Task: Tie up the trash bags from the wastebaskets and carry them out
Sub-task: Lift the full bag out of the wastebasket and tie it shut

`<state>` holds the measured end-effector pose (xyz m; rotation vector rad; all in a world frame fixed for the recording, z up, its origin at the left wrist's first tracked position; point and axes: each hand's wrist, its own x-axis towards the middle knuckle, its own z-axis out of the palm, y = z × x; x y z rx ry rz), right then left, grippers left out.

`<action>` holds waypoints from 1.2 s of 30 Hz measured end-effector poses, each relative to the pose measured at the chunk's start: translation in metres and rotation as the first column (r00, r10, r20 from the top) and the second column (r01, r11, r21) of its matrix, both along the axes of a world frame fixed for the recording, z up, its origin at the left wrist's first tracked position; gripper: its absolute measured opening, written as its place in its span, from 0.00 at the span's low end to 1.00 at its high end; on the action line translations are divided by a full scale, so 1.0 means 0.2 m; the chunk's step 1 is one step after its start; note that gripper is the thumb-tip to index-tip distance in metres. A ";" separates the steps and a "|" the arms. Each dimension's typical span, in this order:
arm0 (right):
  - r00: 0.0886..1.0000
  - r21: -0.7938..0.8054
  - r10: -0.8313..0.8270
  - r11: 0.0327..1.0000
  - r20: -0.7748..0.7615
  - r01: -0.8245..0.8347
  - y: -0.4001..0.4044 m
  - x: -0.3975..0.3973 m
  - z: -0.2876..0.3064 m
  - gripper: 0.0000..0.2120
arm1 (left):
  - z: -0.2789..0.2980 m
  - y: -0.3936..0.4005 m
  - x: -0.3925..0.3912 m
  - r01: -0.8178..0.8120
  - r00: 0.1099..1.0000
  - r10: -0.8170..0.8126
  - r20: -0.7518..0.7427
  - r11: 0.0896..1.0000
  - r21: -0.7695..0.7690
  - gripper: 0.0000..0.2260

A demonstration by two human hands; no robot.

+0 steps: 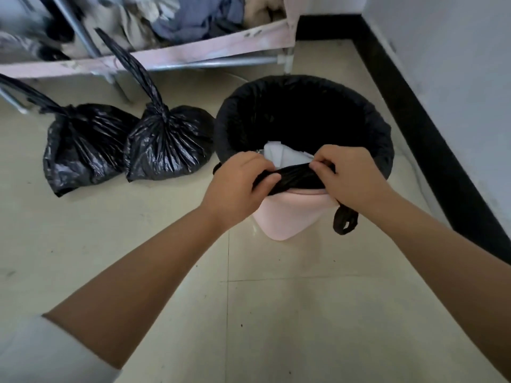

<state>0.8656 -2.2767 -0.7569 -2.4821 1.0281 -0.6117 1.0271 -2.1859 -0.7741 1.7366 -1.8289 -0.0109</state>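
Note:
A pink wastebasket [287, 217] stands on the floor, lined with a black trash bag [301, 111] folded over its rim. White paper [279, 154] lies inside. My left hand [237, 186] and my right hand [351, 178] both pinch the bunched near edge of the bag, lifted off the rim. A black handle loop [344, 221] hangs down under my right wrist. Two tied black trash bags [83, 147] [168, 145] sit on the floor left of the basket, their handles sticking up.
A pink-framed rack [193, 51] with metal legs, piled with clothes [190, 20], stands behind the bags. A grey wall [456, 78] with a black baseboard [431, 139] runs along the right. The floor is beige tile [304, 313].

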 end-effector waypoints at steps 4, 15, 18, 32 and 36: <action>1.000 0.030 -0.019 0.999 -0.001 0.019 -0.09 0.03 0.04 0.11 | 0.03 0.01 -0.01 -0.063 0.994 0.058 0.090 0.997 0.047 0.22; 0.971 -0.480 -0.140 0.877 -0.196 0.029 0.11 -0.29 -0.07 0.17 | 0.12 -0.03 -0.05 -0.210 0.954 0.228 0.195 0.972 -0.105 0.17; 0.976 -0.428 0.023 0.896 -0.217 -0.116 0.07 -0.29 -0.05 0.12 | 0.15 -0.02 -0.07 -0.214 0.954 0.196 0.227 0.975 0.060 0.17; 0.970 0.019 -0.239 0.971 -0.037 0.240 -0.06 -0.28 0.23 0.15 | 0.30 -0.05 0.13 -0.607 0.794 0.565 0.223 0.755 0.249 0.14; 0.786 -0.274 -0.343 0.934 -0.515 0.228 -0.09 -0.31 0.25 0.24 | 0.30 -0.17 0.24 -0.497 0.292 0.750 -0.594 0.649 0.575 0.14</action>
